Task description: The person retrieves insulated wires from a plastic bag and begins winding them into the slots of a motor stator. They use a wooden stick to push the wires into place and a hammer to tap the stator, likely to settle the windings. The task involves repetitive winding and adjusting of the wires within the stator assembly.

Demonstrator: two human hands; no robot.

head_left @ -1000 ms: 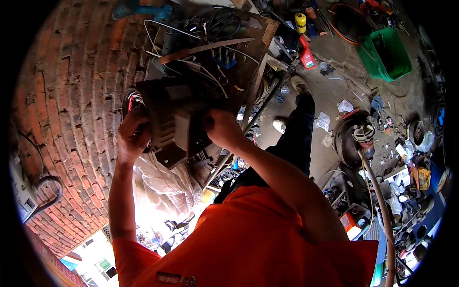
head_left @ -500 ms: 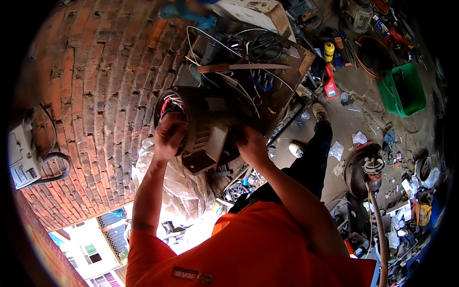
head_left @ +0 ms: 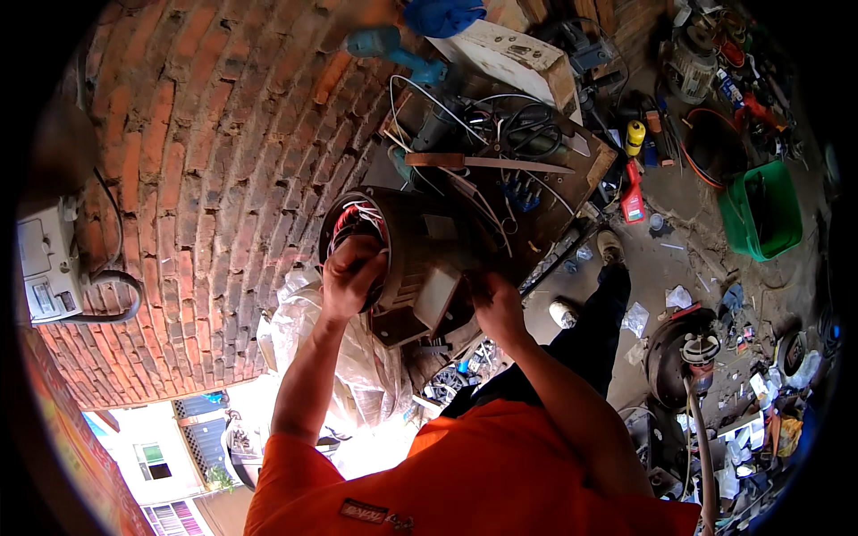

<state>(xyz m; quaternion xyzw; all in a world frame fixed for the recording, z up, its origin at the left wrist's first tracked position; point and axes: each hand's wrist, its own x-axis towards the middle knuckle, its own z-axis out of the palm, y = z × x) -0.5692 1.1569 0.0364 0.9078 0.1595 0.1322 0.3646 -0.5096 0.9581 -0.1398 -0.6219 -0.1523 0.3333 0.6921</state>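
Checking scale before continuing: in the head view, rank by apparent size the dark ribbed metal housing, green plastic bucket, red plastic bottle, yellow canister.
1. Metal housing
2. Green bucket
3. Red bottle
4. Yellow canister
Nearness may enlarge the housing.

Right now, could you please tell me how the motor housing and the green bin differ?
The motor housing is dark and rounded; the bin is bright green and boxy. The housing has the left hand at its open end and the right hand by its side box; the bin stands on the floor, untouched. Both are hollow, with an opening.
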